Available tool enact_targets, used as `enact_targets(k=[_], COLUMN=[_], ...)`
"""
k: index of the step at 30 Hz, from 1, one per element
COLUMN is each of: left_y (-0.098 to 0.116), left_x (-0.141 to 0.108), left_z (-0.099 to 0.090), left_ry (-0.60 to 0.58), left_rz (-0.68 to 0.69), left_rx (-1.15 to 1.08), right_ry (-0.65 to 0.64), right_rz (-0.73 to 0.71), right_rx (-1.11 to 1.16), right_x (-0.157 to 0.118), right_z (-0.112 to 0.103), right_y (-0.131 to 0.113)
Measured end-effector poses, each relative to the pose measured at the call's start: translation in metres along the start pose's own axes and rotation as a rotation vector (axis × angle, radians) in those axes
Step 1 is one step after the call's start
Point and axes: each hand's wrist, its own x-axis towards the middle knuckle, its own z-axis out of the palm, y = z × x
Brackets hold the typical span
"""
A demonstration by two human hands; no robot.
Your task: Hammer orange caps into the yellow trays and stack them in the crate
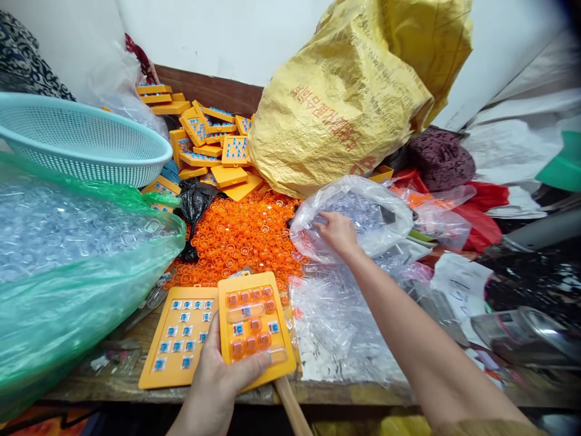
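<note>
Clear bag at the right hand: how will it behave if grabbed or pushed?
The clear bag is probably floppy: its rim is rumpled. Pushed, it would likely deform rather than roll, given its slumped shape. Tipped, it could spill the loose clear pieces, since its mouth gapes open.

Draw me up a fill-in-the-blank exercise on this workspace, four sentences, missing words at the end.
1. The left hand holds a yellow-orange board; a second board lies on its ____ side.
2. At the opening of the whitish plastic bag is the person's ____.
3. The loose pieces heaped behind the boards are coloured ____.
4. The big sack with red printing is ____.

Missing words: left; right hand; orange; yellow.
</note>
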Motion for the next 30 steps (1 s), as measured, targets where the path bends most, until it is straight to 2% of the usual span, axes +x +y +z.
enact_targets(k=[2,5,7,9,11,14,16,18,23,28,30], left_y=[0.002,0.005,0.006,0.006,0.005,0.002,-0.001,-0.004,-0.009,-0.012,-0.017], left_x=[0.000,-0.001,-0.001,-0.002,-0.001,0.000,0.000,-0.001,-0.004,-0.007,-0.007], left_z=[-0.001,-0.002,-0.002,-0.002,-0.002,-0.001,-0.001,0.000,-0.003,-0.003,-0.005], left_ry=[-0.003,-0.010,-0.016,-0.024,-0.027,-0.039,-0.061,-0.058,0.053,0.149,0.179], left_rz=[-0.019,-0.022,-0.035,-0.049,-0.047,-0.013,0.027,0.075,0.181,0.275,0.300], left_rx=[-0.009,-0.017,-0.022,-0.019,-0.001,0.063,0.122,0.185,0.331,0.383,0.393], right_ry=[0.041,0.126,0.180,0.168,0.030,-0.304,-0.378,-0.368,-0.279,-0.383,-0.385], right_rz=[0.011,0.016,0.016,0.017,0.023,0.057,0.070,0.061,0.035,0.222,0.251], right_rx=[-0.028,0.009,0.087,0.195,0.307,0.434,0.491,0.519,0.579,0.786,0.848], right_x=[0.007,0.002,-0.013,-0.042,-0.085,-0.160,-0.198,-0.220,-0.229,-0.230,-0.233], right_z=[0.004,0.002,-0.004,-0.010,-0.012,-0.008,-0.002,0.005,0.015,0.018,0.022], right_y=[0.006,0.005,-0.004,-0.017,-0.030,-0.042,-0.042,-0.037,-0.027,-0.028,-0.028])
